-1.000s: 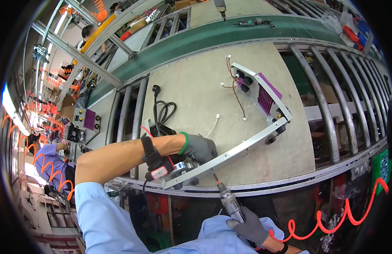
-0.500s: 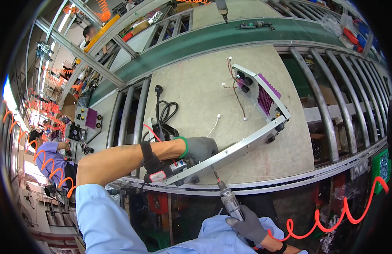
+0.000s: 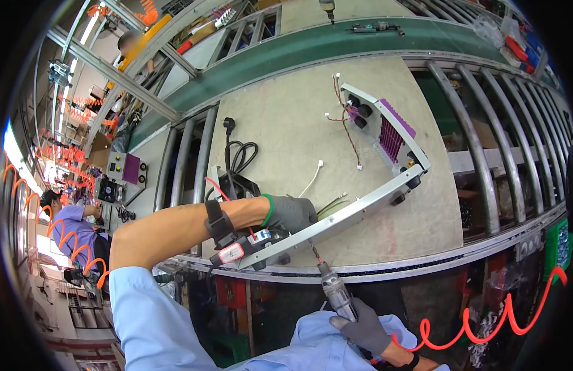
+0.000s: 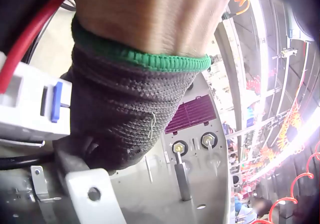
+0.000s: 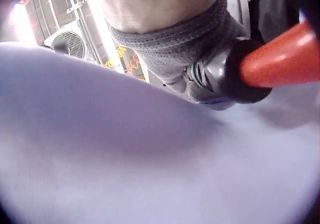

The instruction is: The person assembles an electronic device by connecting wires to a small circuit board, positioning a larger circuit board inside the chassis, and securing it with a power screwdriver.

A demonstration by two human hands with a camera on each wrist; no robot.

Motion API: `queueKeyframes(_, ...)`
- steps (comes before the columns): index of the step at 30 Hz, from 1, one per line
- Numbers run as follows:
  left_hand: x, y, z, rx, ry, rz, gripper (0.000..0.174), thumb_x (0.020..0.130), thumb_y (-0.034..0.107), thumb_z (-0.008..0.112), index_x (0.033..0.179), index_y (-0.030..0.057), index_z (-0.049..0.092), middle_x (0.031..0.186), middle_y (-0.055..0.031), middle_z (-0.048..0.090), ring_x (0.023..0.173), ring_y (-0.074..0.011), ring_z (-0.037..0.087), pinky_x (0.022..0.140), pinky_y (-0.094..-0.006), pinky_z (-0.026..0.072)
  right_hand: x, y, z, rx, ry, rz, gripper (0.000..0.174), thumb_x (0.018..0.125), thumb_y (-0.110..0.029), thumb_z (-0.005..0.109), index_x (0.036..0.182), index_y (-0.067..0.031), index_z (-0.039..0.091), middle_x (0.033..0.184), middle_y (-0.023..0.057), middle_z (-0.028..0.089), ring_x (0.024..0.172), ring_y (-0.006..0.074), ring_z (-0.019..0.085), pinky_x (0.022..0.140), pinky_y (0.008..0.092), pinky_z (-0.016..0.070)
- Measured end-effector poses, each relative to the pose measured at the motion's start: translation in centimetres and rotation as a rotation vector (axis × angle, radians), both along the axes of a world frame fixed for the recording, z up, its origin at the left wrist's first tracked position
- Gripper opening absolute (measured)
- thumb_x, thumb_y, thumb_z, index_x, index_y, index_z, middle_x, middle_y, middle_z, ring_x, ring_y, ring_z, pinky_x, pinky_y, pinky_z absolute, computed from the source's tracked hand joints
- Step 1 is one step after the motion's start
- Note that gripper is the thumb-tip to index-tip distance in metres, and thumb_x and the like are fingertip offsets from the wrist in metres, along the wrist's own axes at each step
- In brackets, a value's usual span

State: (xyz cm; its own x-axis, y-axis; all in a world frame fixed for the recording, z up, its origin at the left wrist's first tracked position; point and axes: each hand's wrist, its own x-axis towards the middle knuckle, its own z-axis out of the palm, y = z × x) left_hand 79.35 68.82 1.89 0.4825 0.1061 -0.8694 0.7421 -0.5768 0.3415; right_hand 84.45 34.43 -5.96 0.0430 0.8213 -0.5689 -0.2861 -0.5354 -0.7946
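Note:
A bent silver metal chassis (image 3: 357,210) with a purple vent grille (image 3: 394,139) stands on the worktable. My left hand (image 3: 292,213), in a grey glove with a green cuff, reaches down against its inner side; the fingers are hidden, and I cannot tell whether they grip anything. Thin wires (image 3: 331,204), one yellow-green, stick out beside its knuckles. In the left wrist view, a white block with a blue tab (image 4: 40,104) sits by the glove. My right hand (image 3: 364,328), gloved in grey, grips an air screwdriver (image 3: 337,290), its bit pointing up near the chassis's lower edge.
A black power cord (image 3: 240,157) lies coiled left on the worktable (image 3: 280,123). A white-tipped wire (image 3: 314,176) lies behind the left hand. Metal rollers (image 3: 478,148) flank the table at right. A red coiled hose (image 3: 466,331) hangs at lower right.
The thin wires beside the left hand's knuckles have come into sight above the chassis edge. That hand has shifted slightly against the chassis. The right hand keeps the air screwdriver in nearly the same place.

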Motion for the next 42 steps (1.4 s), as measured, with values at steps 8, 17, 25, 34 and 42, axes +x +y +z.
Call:
queueKeyframes(8,-0.3,0.1,-0.7,0.03,-0.034,0.033,0.036,0.078,0.024,0.066,0.104,0.0014,0.075,0.087,-0.0153,0.074,0.076,-0.0219,0.067,0.069,-0.0377,0.0533,0.1,0.2,0.6,-0.067,0.121,-0.004,0.045,0.087,-0.029,0.08,0.118,-0.0032,0.061,0.084,0.0036,0.061,0.067,0.0094,0.056,0.061,0.029,0.0479)
queueKeyframes(17,-0.4,0.2,-1.7,0.056,-0.046,0.009,0.038,0.079,0.025,0.066,0.105,-0.0018,0.073,0.089,-0.0171,0.074,0.075,-0.0222,0.068,0.069,-0.0382,0.0534,0.6,0.6,1.4,-0.098,0.239,-0.019,0.041,0.089,-0.027,0.08,0.116,-0.0045,0.059,0.078,0.0021,0.059,0.058,0.0078,0.055,0.051,0.027,0.0454)
queueKeyframes(25,0.0,0.6,-1.3,0.099,0.0,-0.26,0.042,0.077,0.028,0.064,0.103,-0.004,0.072,0.093,-0.0266,0.072,0.078,-0.0378,0.069,0.072,-0.0447,0.0538,0.5,0.5,1.2,-0.091,0.26,-0.017,0.041,0.089,-0.026,0.079,0.118,-0.0053,0.059,0.077,0.0023,0.059,0.056,0.0075,0.056,0.048,0.0263,0.0453)
queueKeyframes(34,-0.7,1.1,-3.1,0.101,-0.01,-0.347,0.037,0.077,0.026,0.067,0.099,-0.0031,0.072,0.092,-0.0265,0.072,0.081,-0.0409,0.07,0.072,-0.0458,0.0542,-0.3,0.3,0.5,-0.01,0.073,-0.01,0.045,0.088,-0.032,0.078,0.119,-0.0039,0.06,0.083,0.0053,0.061,0.062,0.0095,0.057,0.056,0.0282,0.0482)
queueKeyframes(42,-1.1,1.0,-3.3,0.08,-0.089,-0.41,0.034,0.079,0.026,0.069,0.098,-0.0027,0.072,0.093,-0.0263,0.072,0.077,-0.0389,0.068,0.069,-0.045,0.0531,-0.3,-0.1,0.6,-0.06,0.039,0.029,0.048,0.088,-0.033,0.077,0.12,-0.0033,0.059,0.087,0.0076,0.064,0.071,0.0128,0.062,0.065,0.0318,0.0522)
